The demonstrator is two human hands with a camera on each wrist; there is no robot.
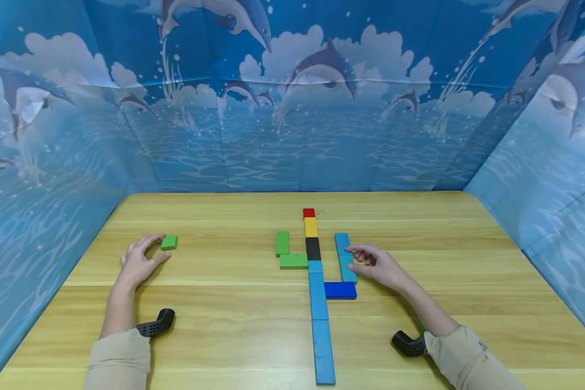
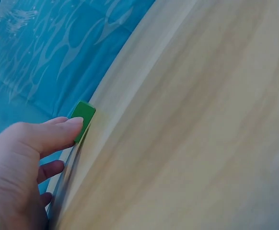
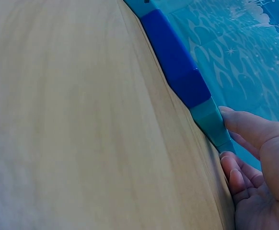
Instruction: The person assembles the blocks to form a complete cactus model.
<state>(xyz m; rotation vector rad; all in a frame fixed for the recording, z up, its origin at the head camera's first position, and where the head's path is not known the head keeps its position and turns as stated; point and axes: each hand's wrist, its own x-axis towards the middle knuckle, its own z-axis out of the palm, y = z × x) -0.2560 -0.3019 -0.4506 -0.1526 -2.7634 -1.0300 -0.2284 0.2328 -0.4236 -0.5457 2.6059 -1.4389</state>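
Observation:
My left hand (image 1: 152,249) lies flat on the wooden table (image 1: 224,314), fingers fairly straight, fingertips touching a small green block (image 1: 169,242). The left wrist view shows one fingertip of that hand (image 2: 58,139) against the green block (image 2: 83,119). My right hand (image 1: 366,257) rests beside a light blue block (image 1: 346,259), its fingers loosely bent and touching that block's side. In the right wrist view the hand (image 3: 242,143) meets the end of the light blue block (image 3: 211,122), which adjoins a dark blue block (image 3: 175,60).
Flat blocks form a pattern mid-table: red (image 1: 309,213), yellow (image 1: 311,227), black (image 1: 313,248) and long light blue blocks (image 1: 322,336) in a line, two green blocks (image 1: 287,254) to its left, a dark blue one (image 1: 340,290) to its right. Blue dolphin-print walls enclose three sides.

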